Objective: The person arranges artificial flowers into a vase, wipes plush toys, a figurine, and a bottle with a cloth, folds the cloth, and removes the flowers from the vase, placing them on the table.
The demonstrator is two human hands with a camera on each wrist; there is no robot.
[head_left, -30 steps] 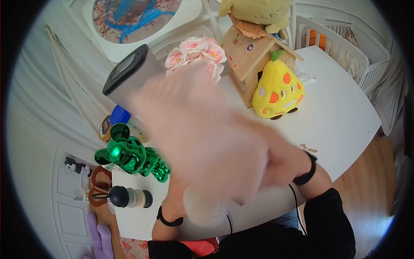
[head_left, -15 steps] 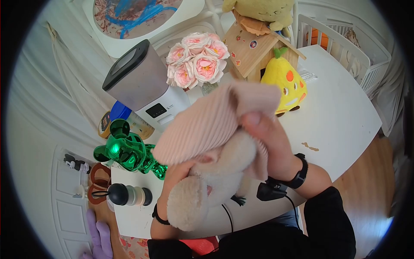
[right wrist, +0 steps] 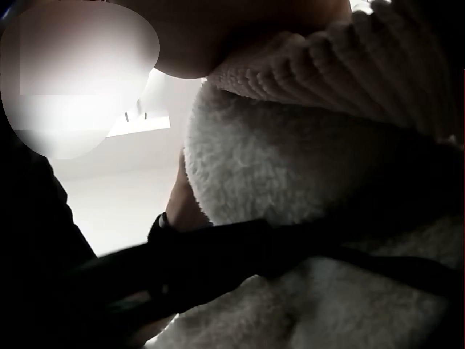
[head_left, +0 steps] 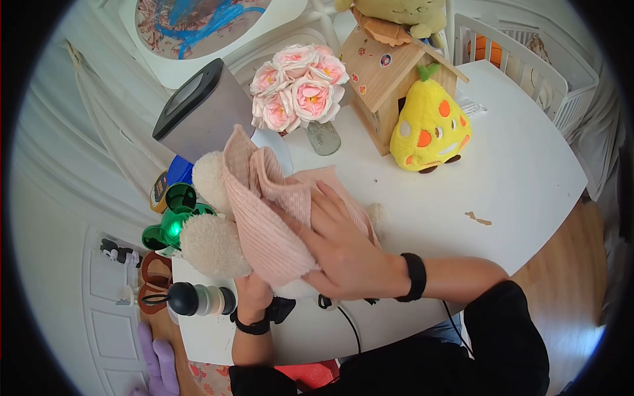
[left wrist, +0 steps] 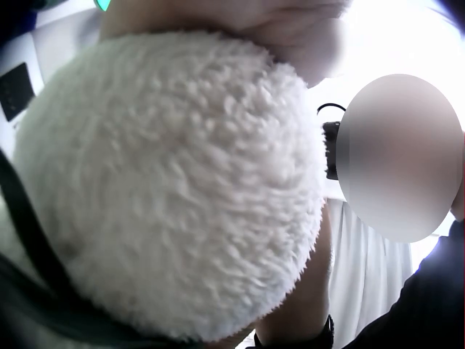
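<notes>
Cream fleecy plush toy (head_left: 212, 245) draped in pink ribbed knit cloth (head_left: 267, 244), toward eight o'clock from head-view centre, right hand (head_left: 347, 257) laid straight-fingered over it, left hand (head_left: 254, 295) underneath, I cannot tell its grip, curly pile close in left wrist view, pale-pink rose bouquet (head_left: 300, 86) at twelve o'clock in head view only

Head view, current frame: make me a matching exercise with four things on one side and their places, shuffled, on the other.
Things:
1. Pink cloth
2. Roses
3. Yellow plush toy
4. Green figure

Places:
A. In a vase
B. Under the right hand
C. Partly hidden behind the cream toy
D. In front of the wooden house

Right pairs: 1-B, 2-A, 3-D, 4-C
</notes>
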